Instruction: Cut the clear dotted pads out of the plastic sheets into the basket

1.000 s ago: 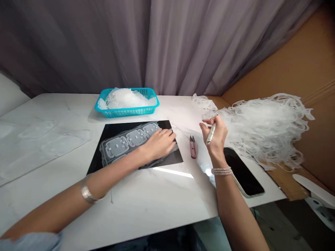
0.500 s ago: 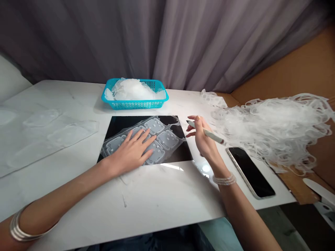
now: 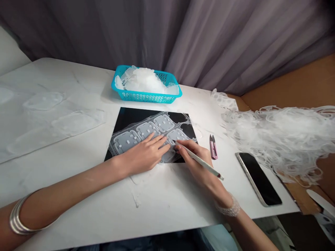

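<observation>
On a glossy black rectangular mat (image 3: 128,116), laid over a white marble-patterned table (image 3: 178,202), rests a translucent molded sheet (image 3: 146,128) of rounded-square panels studded with small raised tabs, thin webbed loops at its far right corner. The left hand (image 3: 145,155) lies palm down on it, fingers straight and slightly spread, gripping nothing, hiding part of the near panels. The right hand (image 3: 197,164) curls around a slim white pen-shaped tool (image 3: 208,167), dark tip at the sheet; whether it touches is unclear. Behind sits a turquoise openwork plastic basket (image 3: 146,97) heaped with whitish, filmy pieces (image 3: 145,80), hard to make out singly. To the right are pink thread snips (image 3: 214,149), a dark-screened phone (image 3: 259,179) and a tangle of translucent stringy loops (image 3: 282,136), cut off by the view's edge.
</observation>
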Tool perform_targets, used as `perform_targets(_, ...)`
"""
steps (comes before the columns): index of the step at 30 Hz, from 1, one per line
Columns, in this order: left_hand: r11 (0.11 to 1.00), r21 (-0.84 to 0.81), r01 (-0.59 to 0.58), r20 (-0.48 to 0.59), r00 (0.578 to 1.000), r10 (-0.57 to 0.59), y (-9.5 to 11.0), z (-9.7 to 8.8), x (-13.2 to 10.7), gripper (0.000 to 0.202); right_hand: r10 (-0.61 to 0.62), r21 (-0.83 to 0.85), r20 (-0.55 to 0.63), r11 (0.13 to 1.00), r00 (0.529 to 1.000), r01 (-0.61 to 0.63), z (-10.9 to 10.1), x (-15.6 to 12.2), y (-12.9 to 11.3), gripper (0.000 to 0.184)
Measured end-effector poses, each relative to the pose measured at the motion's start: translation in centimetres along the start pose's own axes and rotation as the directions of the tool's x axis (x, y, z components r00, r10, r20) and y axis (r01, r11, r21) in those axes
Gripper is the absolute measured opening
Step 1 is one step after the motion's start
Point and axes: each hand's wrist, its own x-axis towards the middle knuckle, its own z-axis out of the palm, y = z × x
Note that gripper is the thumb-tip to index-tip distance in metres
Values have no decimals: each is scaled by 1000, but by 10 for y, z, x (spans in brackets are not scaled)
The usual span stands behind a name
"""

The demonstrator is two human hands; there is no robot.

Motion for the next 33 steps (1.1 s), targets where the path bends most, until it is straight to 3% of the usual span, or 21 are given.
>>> perform_targets(7,1000,24,-1,1,1000,1,2,-3,0,41,-172,-234,89,954,981,189,2,8,-10,18)
perform_targets(14,999,32,-3,11,1000,3,1,-3,0,40,-342,-356,153,856,927,374,3,13,-3,19)
perform_targets(21,998,53,-22,21,1000,21,1,-5,0,38,-337,-378,199,840,920,390,3,10,-2,21)
perform_targets(29,1000,20,5,33,999,-6,1,-7,0,40,-237,-457,357,799,904,390,-2,-1,-28,23)
perform_targets(33,1000,22,9,41,999,-10,2,-9,0,42,-224,-490,386,773,895,404,-8,-11,-30,26)
